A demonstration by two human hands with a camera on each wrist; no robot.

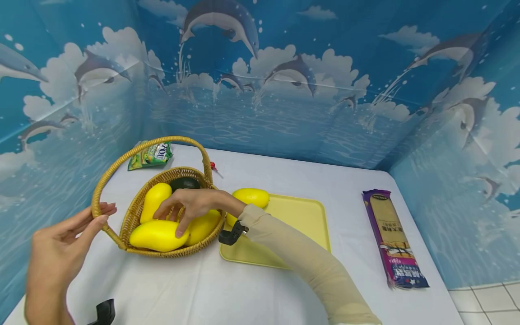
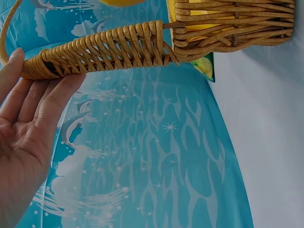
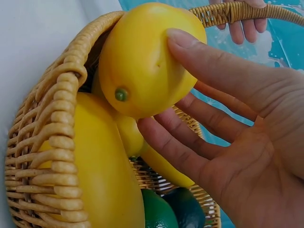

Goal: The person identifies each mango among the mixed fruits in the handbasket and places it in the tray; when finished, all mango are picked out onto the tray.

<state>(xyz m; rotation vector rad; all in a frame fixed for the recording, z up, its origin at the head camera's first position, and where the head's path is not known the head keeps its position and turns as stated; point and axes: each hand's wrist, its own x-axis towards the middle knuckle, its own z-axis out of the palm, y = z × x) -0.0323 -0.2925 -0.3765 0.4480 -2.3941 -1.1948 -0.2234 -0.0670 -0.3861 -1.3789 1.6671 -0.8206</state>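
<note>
A wicker basket [image 1: 174, 253] holds several yellow mangoes and a dark green avocado-like fruit [image 1: 185, 183]. My left hand [image 1: 61, 246] holds the left side of its arched handle [image 1: 97, 192] between thumb and fingers. Inside the basket, my right hand [image 1: 188, 205] grips a mango [image 1: 156, 235] at the near left rim, thumb on one side and fingers on the other. In the right wrist view this mango [image 3: 142, 61] lies above another mango [image 3: 104, 166]. Two dark green fruits [image 3: 159, 211] show deeper in the basket there.
Right of the basket lies a pale yellow tray [image 1: 300, 212], with a mango [image 1: 250, 197] on it and another partly hidden by my right wrist. A green snack bag [image 1: 151, 155] and a red lollipop [image 1: 213, 166] lie behind. A purple pasta packet [image 1: 392, 239] is far right.
</note>
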